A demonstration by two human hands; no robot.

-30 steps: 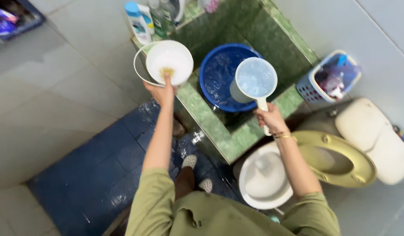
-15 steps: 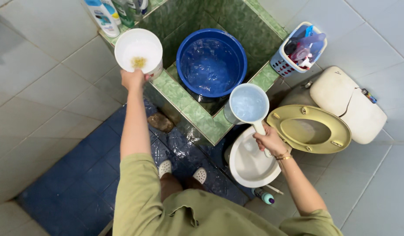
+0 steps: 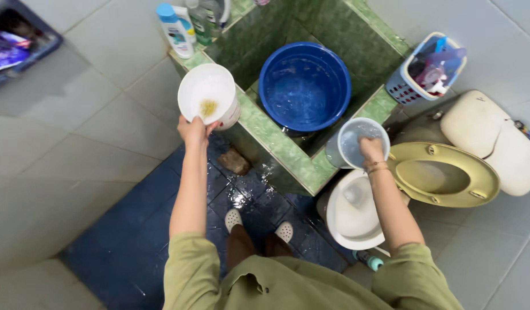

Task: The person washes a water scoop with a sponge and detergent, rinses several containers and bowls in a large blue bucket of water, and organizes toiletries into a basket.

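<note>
The left hand [image 3: 193, 129] is gripping the near rim of a white bowl [image 3: 207, 96], fingers closed over its edge, and is holding it above the corner of the green tiled ledge [image 3: 276, 143], at about 10 o'clock from the person's feet. A small yellowish-brown residue [image 3: 208, 107] is lying on the bowl's bottom, so the bowl is not yet rinsed clean; no water is showing inside it.

The right hand [image 3: 371, 150] is wrapped around a pale translucent dipper [image 3: 359, 142], which is sitting at about 1 o'clock, just past the ledge and above the back of the white toilet bowl [image 3: 352, 215]. The hand is covering the handle, so I cannot tell exactly how the fingers are lying; the dipper is probably holding water, though the glare is making that hard to confirm. Judging from this, the scooping looks done and the pouring and rinsing are what is left.

Both arms are stretching forward and nearly straight, the left angled toward 11 o'clock, the right toward 1 o'clock with the wrist bent down over the dipper. A blue basin [image 3: 304, 86] full of water is sitting inside the green trough at 12 o'clock, between the 2 hands. Bottles [image 3: 176, 26] are standing on the ledge beyond the bowl, and the yellow toilet seat [image 3: 443, 175] is raised at 2 o'clock.
</note>
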